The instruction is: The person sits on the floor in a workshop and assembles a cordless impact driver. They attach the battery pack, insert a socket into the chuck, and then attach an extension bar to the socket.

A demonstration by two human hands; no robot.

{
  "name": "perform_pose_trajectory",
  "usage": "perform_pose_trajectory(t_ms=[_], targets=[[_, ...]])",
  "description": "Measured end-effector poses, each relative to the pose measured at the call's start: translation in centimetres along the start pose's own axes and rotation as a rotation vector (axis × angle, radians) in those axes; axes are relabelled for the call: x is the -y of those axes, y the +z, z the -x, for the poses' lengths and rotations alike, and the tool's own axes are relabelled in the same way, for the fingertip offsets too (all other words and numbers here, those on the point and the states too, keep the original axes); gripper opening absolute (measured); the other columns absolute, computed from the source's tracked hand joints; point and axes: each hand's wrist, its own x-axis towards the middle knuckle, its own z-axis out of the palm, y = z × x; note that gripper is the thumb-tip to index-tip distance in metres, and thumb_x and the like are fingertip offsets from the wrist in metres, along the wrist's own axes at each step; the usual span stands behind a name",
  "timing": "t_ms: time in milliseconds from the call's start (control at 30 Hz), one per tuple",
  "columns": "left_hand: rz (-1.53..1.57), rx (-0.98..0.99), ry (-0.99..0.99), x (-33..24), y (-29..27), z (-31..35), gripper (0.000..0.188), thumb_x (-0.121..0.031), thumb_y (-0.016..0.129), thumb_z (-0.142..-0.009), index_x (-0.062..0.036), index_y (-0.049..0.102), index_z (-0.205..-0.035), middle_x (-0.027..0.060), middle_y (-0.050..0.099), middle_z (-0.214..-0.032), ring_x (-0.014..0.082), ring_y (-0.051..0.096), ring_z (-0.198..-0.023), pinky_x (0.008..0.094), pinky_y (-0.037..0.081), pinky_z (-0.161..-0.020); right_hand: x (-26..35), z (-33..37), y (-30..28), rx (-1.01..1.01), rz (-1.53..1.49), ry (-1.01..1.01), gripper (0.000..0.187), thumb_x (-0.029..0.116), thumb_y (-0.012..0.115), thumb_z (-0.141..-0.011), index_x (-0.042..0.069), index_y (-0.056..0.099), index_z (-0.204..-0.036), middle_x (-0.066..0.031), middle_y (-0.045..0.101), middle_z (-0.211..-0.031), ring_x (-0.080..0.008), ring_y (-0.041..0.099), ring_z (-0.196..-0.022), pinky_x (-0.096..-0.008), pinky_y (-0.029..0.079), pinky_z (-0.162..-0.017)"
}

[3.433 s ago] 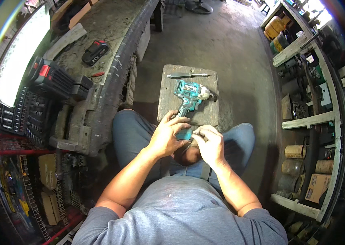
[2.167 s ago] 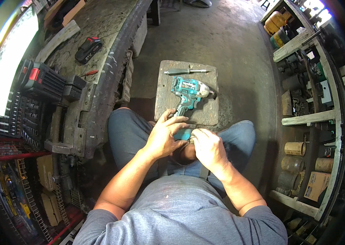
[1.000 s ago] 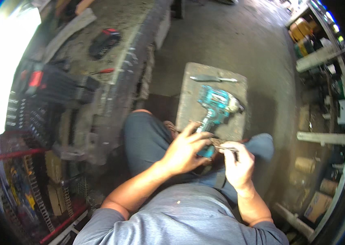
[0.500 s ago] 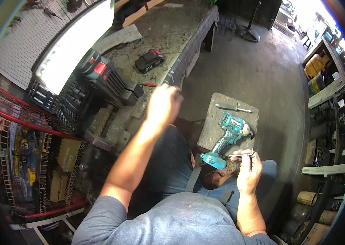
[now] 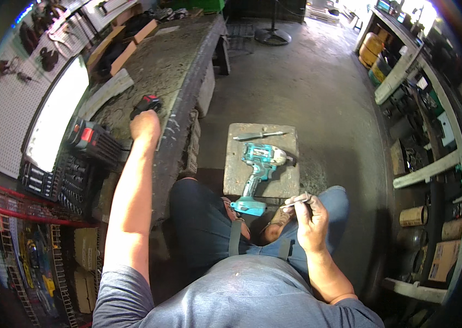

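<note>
Nearest to me, my right hand [image 5: 313, 224] has its fingers drawn closely together, the thumb pinching a thin, light-coloured metal rod [image 5: 295, 204]; its exact kind cannot be told.

Just beyond, to the left, a teal-and-black pistol-shaped power tool [image 5: 258, 158] with a silvery nose lies on a worn, square-topped wooden stand [image 5: 235, 177], its teal foot reaching past the near edge. A dark-handled screwdriver with a slender metal shaft [image 5: 250, 136] lies behind it on the same stand.

Well apart on the left, my left hand [image 5: 145, 126] is extended to a flat black-and-red battery pack [image 5: 147, 103] on the long, grimy grey surface [image 5: 179, 60]. The back of the hand hides those fingers; I cannot tell whether they grip.

Farthest off, a round black pedestal base [image 5: 273, 37] stands on the grey floor [image 5: 280, 82].
</note>
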Motion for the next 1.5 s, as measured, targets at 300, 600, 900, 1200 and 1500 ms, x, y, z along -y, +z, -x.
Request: perform_pose_trajectory(t_ms=[300, 600, 900, 1200, 1500], targets=[[-0.108, 0.006, 0.197, 0.4, 0.0, -0.1, 0.02, -0.009, 0.064, -0.097, -0.0047, 0.082, -0.105, 0.0179, 0.082, -0.109, 0.0401, 0.08, -0.103, 0.0542, 0.061, -0.093, -0.7, -0.1, 0.7, -0.049, -0.145, 0.052, 0.013, 0.004, 0.059, -0.114, -0.003, 0.069, -0.112, -0.0143, 0.08, -0.106, -0.0182, 0.079, -0.092, -0.0329, 0.066, -0.086], [-0.16, -0.135, 0.273, 0.9, 1.6, -0.3, 0.021, -0.012, 0.06, -0.101, -0.0032, 0.077, -0.109, 0.0179, 0.074, -0.115, 0.0388, 0.075, -0.106, 0.0545, 0.059, -0.092, -1.3, -0.1, 0.8, -0.043, -0.21, 0.148, 0.012, 0.006, 0.059, -0.114, -0.001, 0.069, -0.115, -0.014, 0.079, -0.109, -0.0191, 0.078, -0.091, -0.0337, 0.066, -0.086], [0.684, -0.419, 0.02, -0.3, -3.2, 2.7, 0.021, -0.019, 0.074, -0.098, 0.0016, 0.069, -0.093, 0.0225, 0.073, -0.095, 0.0448, 0.072, -0.083, 0.0507, 0.06, -0.081, -1.9, -0.1, 0.6, -0.049, -0.166, 0.167, 0.014, 0.007, 0.06, -0.114, -0.002, 0.07, -0.112, -0.0126, 0.079, -0.106, -0.0174, 0.077, -0.091, -0.0329, 0.065, -0.086], [2.128, 0.778, 0.103, -10.4, -3.1, 28.7, 0.024, -0.024, 0.069, -0.103, -0.0015, 0.065, -0.097, 0.0118, 0.071, -0.09, 0.0209, 0.071, -0.067, 0.0372, 0.064, -0.062, 0.7, -0.7, 3.3, 0.197, -0.121, 0.087, 0.014, 0.003, 0.054, -0.116, -0.002, 0.067, -0.118, -0.0136, 0.078, -0.111, -0.0195, 0.078, -0.099, -0.035, 0.065, -0.094], [2.381, 0.983, 0.003, -11.9, -1.7, 32.0, 0.035, -0.011, 0.086, -0.097, -0.0036, 0.062, -0.121, 0.0074, 0.074, -0.097, 0.0177, 0.074, -0.073, 0.0334, 0.068, -0.06, 1.1, 0.6, 3.7, 0.198, 0.115, 0.12, 0.014, 0.002, 0.056, -0.114, -0.002, 0.069, -0.11, -0.0107, 0.079, -0.105, -0.0159, 0.076, -0.096, -0.0327, 0.063, -0.091]])
